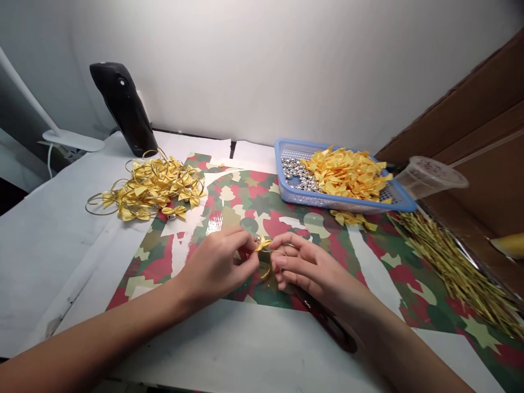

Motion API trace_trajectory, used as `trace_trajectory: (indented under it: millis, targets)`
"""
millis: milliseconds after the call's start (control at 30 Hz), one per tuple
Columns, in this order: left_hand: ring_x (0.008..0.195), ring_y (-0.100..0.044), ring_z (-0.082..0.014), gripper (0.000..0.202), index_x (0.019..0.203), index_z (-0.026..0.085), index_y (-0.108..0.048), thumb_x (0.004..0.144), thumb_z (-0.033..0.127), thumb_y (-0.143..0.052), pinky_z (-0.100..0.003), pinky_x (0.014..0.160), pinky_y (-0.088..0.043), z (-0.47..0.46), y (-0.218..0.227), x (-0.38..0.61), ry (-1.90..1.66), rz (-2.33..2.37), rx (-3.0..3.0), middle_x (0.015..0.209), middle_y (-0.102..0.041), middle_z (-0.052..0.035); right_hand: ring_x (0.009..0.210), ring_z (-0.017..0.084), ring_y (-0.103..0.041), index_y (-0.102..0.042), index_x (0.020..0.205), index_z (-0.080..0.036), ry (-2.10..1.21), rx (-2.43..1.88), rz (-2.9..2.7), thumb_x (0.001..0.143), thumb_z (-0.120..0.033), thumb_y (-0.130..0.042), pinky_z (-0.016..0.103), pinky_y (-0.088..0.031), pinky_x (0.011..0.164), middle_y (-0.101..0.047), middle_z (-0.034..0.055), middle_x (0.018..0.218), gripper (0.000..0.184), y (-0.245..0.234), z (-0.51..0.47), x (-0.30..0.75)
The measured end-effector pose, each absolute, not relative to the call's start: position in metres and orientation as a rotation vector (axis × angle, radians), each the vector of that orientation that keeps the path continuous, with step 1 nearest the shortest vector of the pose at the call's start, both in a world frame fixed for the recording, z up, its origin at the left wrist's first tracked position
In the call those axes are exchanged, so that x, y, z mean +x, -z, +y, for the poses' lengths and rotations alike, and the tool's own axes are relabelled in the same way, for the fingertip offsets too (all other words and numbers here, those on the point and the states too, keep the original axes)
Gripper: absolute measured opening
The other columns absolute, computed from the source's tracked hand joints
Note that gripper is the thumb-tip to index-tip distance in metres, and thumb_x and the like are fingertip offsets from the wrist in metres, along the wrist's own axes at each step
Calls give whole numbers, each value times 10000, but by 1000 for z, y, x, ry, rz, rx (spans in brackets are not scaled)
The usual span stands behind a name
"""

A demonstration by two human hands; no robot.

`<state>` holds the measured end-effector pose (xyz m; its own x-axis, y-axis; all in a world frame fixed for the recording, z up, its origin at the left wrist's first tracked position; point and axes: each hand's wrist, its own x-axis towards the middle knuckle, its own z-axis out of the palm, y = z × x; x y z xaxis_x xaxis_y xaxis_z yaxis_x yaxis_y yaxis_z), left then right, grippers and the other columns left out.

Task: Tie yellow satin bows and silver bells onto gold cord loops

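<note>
My left hand [223, 262] is closed in a pinch on a small yellow ribbon bow [264, 244], with a silver bell [257, 239] beside the fingertips. From the bow a thin gold wire [266, 272] curves down between the hands. Curled round this wire, on the bow's right, are the fingers of my right hand [307, 267]; its exact grip is partly hidden. Beneath the right hand lies a tool with dark red-brown handles [327, 322], its working end covered by the hand.
Finished-looking bows on gold loops [153, 188] are heaped at left, near a black bottle-shaped object [125, 109]. A blue basket [347, 204] holds yellow bows [347, 172] and silver bells [298, 174]. Gold wire strips [454, 267] and a clear plastic cup [429, 177] are at right.
</note>
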<state>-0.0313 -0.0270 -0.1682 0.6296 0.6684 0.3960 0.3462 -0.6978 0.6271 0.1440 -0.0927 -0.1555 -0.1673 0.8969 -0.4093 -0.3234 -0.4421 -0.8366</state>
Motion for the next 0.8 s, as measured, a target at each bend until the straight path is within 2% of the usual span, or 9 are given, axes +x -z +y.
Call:
trace_trajectory:
  millis: [133, 267, 400, 500, 600, 800]
  targets:
    - [500, -517, -76, 116, 670, 148, -561, 764, 97, -516, -162, 447, -444, -27, 166, -32, -838, 795, 2355, 612, -567, 17, 530, 50, -499, -620, 841, -204, -1718, -1100, -784, 760, -337, -722, 157, -425, 516, -531, -61, 608, 187, 158, -95, 143]
    - [497, -507, -74, 116, 671, 156, -562, 768, 100, -534, -159, 448, -438, -27, 167, -32, -834, 800, 2336, 602, -555, 30, 616, 80, -579, -683, 902, -223, -1571, -1048, -944, 828, -335, -641, 186, -490, 562, -630, -4, 755, 141, 158, -97, 142]
    - [507, -518, -76, 111, 676, 154, -564, 766, 101, -529, -165, 455, -445, -27, 169, -32, -833, 812, 2310, 612, -561, 27, 728, 135, -661, -669, 1066, -250, -1015, -1301, -1319, 889, -269, -542, 245, -561, 634, -694, 32, 901, 219, 162, -98, 139]
    - [505, -523, -79, 103, 669, 153, -556, 760, 112, -532, -172, 454, -449, -26, 168, -32, -844, 853, 2284, 608, -552, 27, 829, 161, -682, -651, 1098, -223, -538, -1387, -1605, 894, -164, -501, 261, -572, 689, -702, 60, 1026, 260, 168, -99, 136]
    - [484, -513, -74, 118, 649, 161, -530, 762, 129, -536, -178, 450, -455, -26, 166, -31, -859, 891, 2258, 608, -540, 32, 840, 164, -678, -641, 1052, -188, -278, -1383, -1775, 885, -107, -501, 259, -563, 730, -710, 68, 957, 232, 172, -99, 135]
    - [508, -521, -75, 122, 655, 161, -534, 765, 111, -522, -160, 444, -444, -29, 164, -30, -869, 853, 2307, 614, -540, 29, 576, 124, -578, -597, 867, -188, -176, -1424, -1825, 873, -145, -519, 217, -484, 507, -614, 14, 698, 90, 170, -100, 132]
